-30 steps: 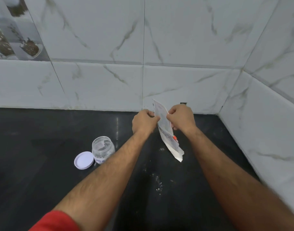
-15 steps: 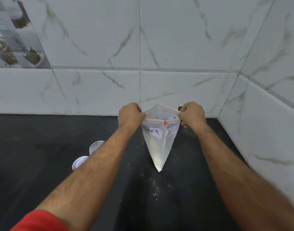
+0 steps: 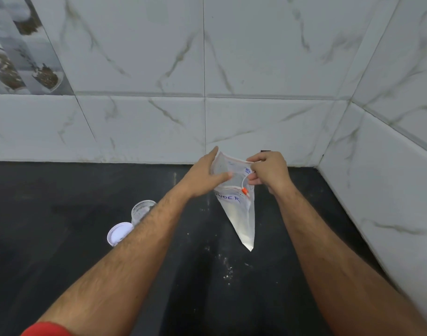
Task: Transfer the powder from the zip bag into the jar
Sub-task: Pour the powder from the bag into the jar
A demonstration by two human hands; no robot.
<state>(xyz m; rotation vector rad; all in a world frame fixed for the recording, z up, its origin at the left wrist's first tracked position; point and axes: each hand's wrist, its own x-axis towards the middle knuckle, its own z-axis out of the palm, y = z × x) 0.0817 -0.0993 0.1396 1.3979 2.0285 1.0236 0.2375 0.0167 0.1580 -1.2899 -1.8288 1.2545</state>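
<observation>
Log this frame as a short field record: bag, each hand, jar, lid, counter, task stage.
bag: zip bag, mouth open, held up, corner pointing down; powder in lower part
left hand: left hand, fingers straight, at the bag's left edge
right hand: right hand, grip pinching the bag's rim on the right
jar: jar, open, upright, partly hidden by the left forearm
lid: lid, off, lying beside the jar
counter: dark counter, white specks below the bag
stage: no pouring visible yet

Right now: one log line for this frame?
zip bag open, unpoured | right hand pinches rim | left hand open at mouth | jar uncapped | lid beside
</observation>
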